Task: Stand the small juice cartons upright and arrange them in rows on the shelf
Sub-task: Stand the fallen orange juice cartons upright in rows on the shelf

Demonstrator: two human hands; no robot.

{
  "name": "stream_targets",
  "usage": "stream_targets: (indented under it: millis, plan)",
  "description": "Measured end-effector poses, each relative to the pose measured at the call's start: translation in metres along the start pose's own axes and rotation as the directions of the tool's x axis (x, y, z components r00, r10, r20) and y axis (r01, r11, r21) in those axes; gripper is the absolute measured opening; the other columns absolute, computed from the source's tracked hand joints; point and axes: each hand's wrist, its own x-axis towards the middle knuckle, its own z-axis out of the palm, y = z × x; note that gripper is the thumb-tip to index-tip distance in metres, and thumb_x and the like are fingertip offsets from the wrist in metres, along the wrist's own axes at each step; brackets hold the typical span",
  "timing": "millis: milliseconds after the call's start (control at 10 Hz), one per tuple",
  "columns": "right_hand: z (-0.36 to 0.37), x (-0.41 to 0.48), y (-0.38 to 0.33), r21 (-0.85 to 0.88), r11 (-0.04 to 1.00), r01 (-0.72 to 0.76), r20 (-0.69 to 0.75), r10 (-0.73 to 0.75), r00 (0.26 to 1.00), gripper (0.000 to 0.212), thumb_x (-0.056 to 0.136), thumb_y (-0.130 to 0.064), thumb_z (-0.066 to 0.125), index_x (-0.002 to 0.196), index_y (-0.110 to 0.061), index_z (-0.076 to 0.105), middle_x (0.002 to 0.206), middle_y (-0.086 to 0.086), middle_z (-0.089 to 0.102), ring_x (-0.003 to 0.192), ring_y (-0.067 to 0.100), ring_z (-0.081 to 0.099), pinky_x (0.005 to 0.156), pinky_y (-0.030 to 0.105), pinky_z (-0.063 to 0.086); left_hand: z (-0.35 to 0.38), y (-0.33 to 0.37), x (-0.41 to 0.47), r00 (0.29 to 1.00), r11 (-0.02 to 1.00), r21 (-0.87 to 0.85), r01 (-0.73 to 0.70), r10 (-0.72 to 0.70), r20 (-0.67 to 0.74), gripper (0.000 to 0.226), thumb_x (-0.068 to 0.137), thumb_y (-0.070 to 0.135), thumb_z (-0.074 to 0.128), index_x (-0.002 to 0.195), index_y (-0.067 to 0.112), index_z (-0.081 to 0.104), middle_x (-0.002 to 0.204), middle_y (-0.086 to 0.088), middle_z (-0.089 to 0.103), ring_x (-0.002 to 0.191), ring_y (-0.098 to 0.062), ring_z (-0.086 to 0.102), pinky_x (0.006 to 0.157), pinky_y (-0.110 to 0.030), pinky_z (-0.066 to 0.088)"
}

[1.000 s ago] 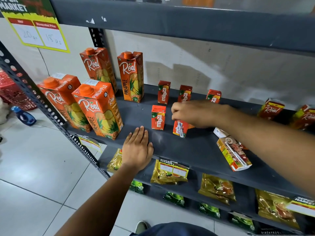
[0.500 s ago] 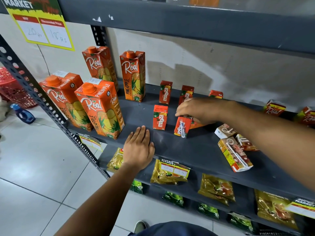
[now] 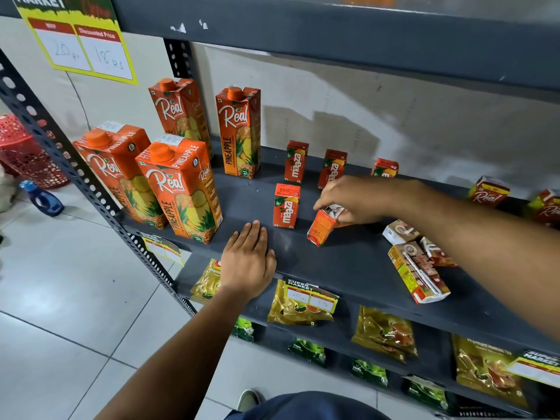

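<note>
Head view, near to far: left hand (image 3: 248,262) is lying flat, fingers together, on the shelf (image 3: 348,268) front edge, gripping nothing. Right hand (image 3: 354,201) is pinching the top of a tilted Maaza carton (image 3: 322,227); over the last second it's been tipping up from lying, bottom corner touching the shelf. Second front-row slot is filling beside the upright Maaza carton (image 3: 286,206). Three are standing behind; toppled cartons (image 3: 416,274) are waiting right.
</note>
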Motion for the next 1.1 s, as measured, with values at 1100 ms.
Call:
stream_targets:
  millis: [1100]
  plan:
    - [0.004, 0.011, -0.013, -0.018, 0.984, -0.175, -0.041, 0.174, 0.984, 0.070, 0.080, -0.048, 0.068, 0.140, -0.021, 0.043, 0.134, 0.009, 0.054, 0.113, 0.026, 0.056, 0.077, 0.036, 0.051, 0.000, 0.000, 0.001, 1.000, 1.000, 0.003, 0.014, -0.014, 0.022, 0.058, 0.090, 0.035, 0.032, 0.130, -0.001, 0.054, 0.140, -0.020, 0.050, 0.131, -0.035, 0.046, 0.109, -0.048, 0.034]
